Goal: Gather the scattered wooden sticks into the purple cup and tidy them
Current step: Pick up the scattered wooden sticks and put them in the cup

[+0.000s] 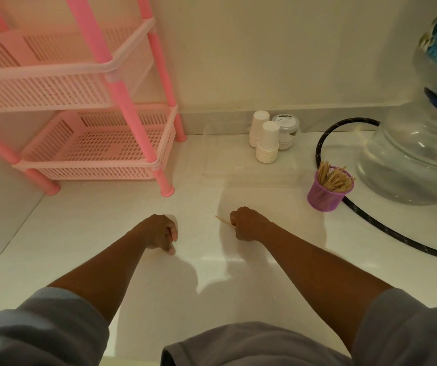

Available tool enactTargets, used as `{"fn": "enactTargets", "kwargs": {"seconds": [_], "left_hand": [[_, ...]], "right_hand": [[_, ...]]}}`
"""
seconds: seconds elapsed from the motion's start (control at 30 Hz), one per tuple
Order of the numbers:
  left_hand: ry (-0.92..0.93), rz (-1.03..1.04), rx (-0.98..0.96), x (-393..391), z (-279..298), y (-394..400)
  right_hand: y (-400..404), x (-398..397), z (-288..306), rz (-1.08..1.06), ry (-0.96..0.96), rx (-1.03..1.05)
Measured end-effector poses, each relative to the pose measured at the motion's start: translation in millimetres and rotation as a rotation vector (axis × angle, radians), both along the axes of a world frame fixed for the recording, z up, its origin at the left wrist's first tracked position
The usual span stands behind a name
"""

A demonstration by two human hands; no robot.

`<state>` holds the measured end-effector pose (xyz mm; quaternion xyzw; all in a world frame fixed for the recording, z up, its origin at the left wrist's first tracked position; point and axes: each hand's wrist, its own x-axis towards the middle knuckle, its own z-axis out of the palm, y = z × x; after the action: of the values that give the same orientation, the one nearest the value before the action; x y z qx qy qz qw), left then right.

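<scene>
While both arms reach out over the white floor (85, 233), the right hand (247, 224) is curled into a fist round one thin wooden stick (222, 220), w/ the stick's free end poking out to the left, angled up & away from the knuckles. Left hand (160, 233) is down low, fingers curled in tight, thumb tip pressed at the floor; can't tell if it's got anything pinched under there, too small to see. Hands sit near each other, not touching. Grey sleeves pushed up both forearms.

Over to the right, well apart from the hands, stands the purple cup (324, 196), a mesh one, upright, already stuffed w/ a bunch of wooden sticks (334, 177) leaning every which way, fanning toward the right rim. A black hose (386, 228) loops behind the cup & runs along the floor just beside its base. Big clear water bottle (412, 159) sits right of the cup.

Back by the wall: two stacks of white paper cups (266, 146), upside down, w/ a lidded jar (287, 129) just behind. Pink rack (101, 143) fills the left corner, 2 basket shelves showing.
</scene>
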<state>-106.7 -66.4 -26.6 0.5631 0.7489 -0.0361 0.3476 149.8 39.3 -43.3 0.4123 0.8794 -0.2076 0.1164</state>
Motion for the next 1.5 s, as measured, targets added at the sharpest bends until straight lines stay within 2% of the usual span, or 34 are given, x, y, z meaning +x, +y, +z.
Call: {"fn": "enactTargets", "kwargs": {"seconds": [0.27,0.4,0.5,0.7,0.87,1.07,1.23,1.5], "left_hand": [[0.081,0.021,0.074,6.8,-1.4,-8.0],[0.059,0.098,0.133,13.8,-6.6,-13.2],[-0.032,0.208,0.215,19.5,-10.7,-10.5],[-0.303,0.494,0.361,51.8,0.6,17.1],[-0.439,0.479,0.467,73.5,16.1,48.3],[-0.579,0.396,0.485,111.1,27.0,83.5],[-0.615,0.381,0.475,144.2,37.3,107.8],[-0.568,0.293,0.598,195.1,52.5,142.9]], "right_hand": [[-4.2,-1.5,0.9,-0.081,0.056,-0.037],[-2.3,-2.5,-2.2,-0.189,0.14,-0.121],[2.6,0.2,0.5,-0.268,0.254,-0.188],[15.1,10.1,11.2,-0.599,0.56,-0.337],[26.5,21.4,22.6,-0.596,0.708,-0.271],[37.4,46.2,27.3,-0.571,0.726,-0.223],[43.9,68.8,38.9,-0.563,0.737,-0.176],[60.3,105.7,70.6,-0.599,0.781,0.075]]}}
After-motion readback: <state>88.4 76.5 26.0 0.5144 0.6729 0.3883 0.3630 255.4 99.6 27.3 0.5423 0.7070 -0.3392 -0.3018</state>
